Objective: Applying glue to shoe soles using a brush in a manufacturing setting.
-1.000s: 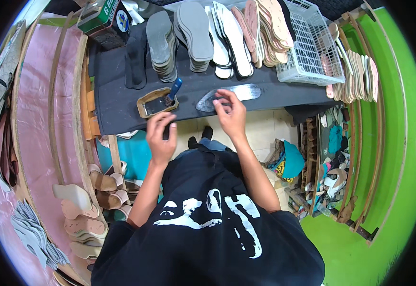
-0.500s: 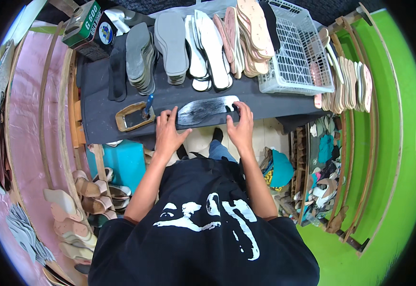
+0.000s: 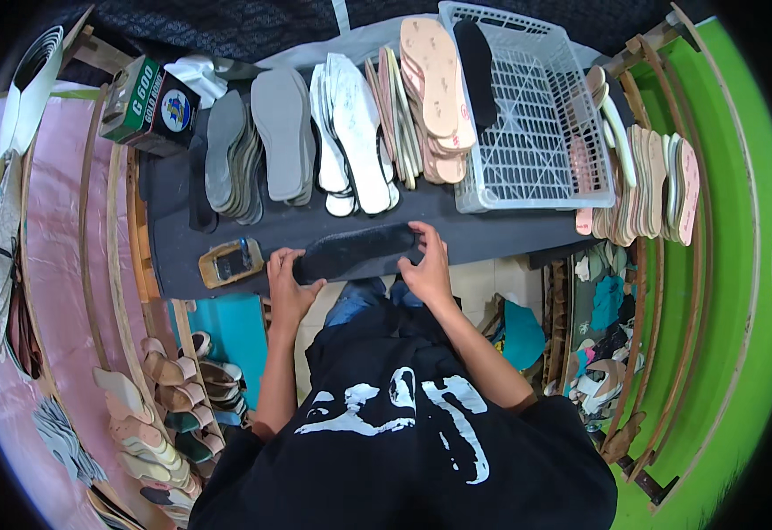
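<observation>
A black insole [image 3: 357,251] lies lengthwise between my hands, over the front edge of the dark-covered table. My left hand [image 3: 292,284] grips its left end, fingertips at the top and thumb lower down. At the other end my right hand [image 3: 428,268] holds it between curled fingers and thumb. Left of my left hand sits a small tan tray [image 3: 205,267] with dark stuff inside. A blue-handled brush [image 3: 244,244] rests in the tray.
Stacks of grey insoles [image 3: 281,132], white insoles [image 3: 358,132] and beige insoles [image 3: 430,75] line the back of the table. A white plastic crate [image 3: 536,190] stands right of them, a green-and-black can [image 3: 143,110] far left. Shoe racks [image 3: 174,397] flank me.
The insole's top showed a bright white sheen; now it looks dark all over. Both hands remain at its ends. My view has shifted, so the table sits lower in the picture.
</observation>
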Action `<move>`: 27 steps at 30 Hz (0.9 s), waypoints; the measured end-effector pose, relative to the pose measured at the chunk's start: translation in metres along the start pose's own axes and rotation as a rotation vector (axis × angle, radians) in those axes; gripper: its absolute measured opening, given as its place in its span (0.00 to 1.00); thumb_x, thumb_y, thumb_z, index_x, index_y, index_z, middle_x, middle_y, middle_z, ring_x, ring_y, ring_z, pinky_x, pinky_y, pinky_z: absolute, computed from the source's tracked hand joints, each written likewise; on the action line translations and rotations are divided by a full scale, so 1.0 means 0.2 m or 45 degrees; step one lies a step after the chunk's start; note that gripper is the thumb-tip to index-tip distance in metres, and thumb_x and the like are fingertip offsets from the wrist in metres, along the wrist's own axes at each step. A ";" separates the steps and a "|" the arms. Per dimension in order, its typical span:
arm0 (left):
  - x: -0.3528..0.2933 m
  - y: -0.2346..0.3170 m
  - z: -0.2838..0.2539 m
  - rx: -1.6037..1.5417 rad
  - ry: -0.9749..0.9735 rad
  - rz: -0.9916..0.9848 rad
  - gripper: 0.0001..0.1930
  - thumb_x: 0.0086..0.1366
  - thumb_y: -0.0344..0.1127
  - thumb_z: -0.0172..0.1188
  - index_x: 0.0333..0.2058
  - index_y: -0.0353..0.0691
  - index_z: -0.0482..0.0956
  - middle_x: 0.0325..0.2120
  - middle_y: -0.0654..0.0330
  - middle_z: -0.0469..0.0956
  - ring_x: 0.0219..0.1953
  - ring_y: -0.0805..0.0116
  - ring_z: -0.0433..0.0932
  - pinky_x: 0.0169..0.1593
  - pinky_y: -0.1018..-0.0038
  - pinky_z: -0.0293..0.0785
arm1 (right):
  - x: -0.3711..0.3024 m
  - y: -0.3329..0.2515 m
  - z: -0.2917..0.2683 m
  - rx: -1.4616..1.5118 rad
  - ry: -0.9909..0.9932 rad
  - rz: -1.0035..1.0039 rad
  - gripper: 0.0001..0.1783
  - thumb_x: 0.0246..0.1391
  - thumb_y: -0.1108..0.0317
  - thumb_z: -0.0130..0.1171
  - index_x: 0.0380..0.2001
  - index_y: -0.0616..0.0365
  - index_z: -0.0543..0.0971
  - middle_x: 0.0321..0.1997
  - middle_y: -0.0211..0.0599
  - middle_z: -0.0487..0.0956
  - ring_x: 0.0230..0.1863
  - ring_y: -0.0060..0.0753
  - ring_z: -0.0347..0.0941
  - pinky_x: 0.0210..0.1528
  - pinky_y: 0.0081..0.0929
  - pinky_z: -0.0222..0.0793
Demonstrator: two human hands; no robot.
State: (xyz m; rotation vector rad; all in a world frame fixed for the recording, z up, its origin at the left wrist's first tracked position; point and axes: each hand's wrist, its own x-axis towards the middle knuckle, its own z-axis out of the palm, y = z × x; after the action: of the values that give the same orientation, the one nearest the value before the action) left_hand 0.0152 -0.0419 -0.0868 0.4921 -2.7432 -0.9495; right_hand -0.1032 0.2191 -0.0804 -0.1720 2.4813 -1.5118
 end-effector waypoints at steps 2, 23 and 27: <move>0.00 0.02 0.00 -0.072 -0.037 -0.056 0.40 0.42 0.28 0.85 0.56 0.37 0.76 0.50 0.50 0.74 0.55 0.46 0.75 0.62 0.57 0.74 | 0.03 -0.01 -0.01 0.208 0.006 0.096 0.36 0.47 0.79 0.64 0.64 0.58 0.73 0.62 0.47 0.76 0.61 0.49 0.73 0.65 0.41 0.72; 0.79 0.88 -0.25 -1.991 -0.310 -0.331 0.31 0.80 0.40 0.53 0.75 0.36 0.60 0.64 0.50 0.76 0.64 0.62 0.77 0.64 0.65 0.74 | 0.13 -0.45 -0.89 1.068 0.394 0.097 0.22 0.66 0.78 0.60 0.62 0.68 0.74 0.59 0.47 0.81 0.54 0.33 0.82 0.59 0.33 0.82; 1.20 1.07 -0.07 -1.907 -0.332 -0.184 0.32 0.82 0.46 0.46 0.74 0.30 0.59 0.69 0.45 0.71 0.71 0.55 0.71 0.74 0.60 0.66 | 0.26 -0.39 -0.99 1.282 0.289 0.153 0.26 0.66 0.79 0.58 0.66 0.72 0.71 0.64 0.53 0.77 0.59 0.40 0.82 0.63 0.39 0.82</move>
State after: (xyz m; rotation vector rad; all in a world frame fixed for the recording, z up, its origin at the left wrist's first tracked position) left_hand -0.2548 0.0180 0.0767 0.2317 -1.3759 -2.6951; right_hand -0.2053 0.3413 0.0688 0.3289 1.5163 -2.5789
